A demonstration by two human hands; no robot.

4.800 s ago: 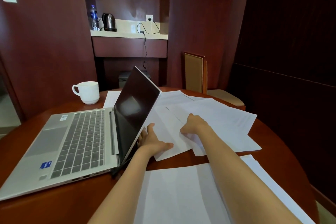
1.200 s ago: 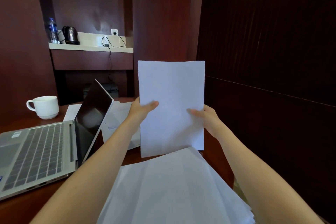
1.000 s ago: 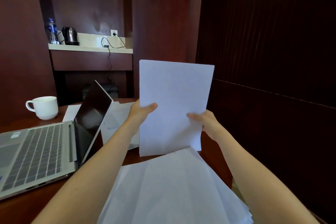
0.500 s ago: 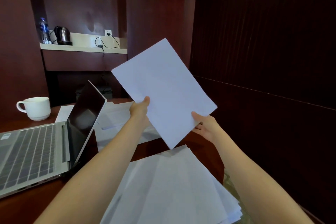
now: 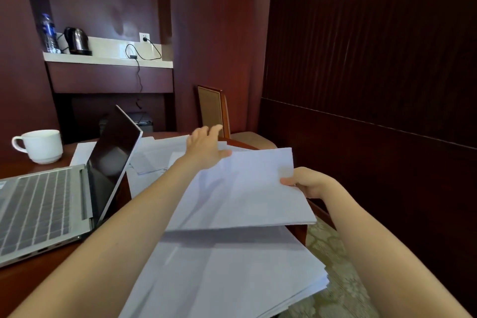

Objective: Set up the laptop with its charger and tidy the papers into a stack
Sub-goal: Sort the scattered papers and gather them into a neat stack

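We see the wooden surface (image 5: 31, 273) carrying an open laptop (image 5: 46, 204) at the left, its lid tilted well back. In front of us lies a loose pile of papers (image 5: 232, 271), its right corner jutting past the surface's edge. Above it a held sheet (image 5: 245, 193) hovers nearly flat, our right hand (image 5: 309, 182) pinching its right edge. Scattered papers (image 5: 154, 155) lie beyond the lid. Our left hand (image 5: 206, 147) reaches over them, fingers spread, holding nothing. A white cup (image 5: 41, 146) stands far left.
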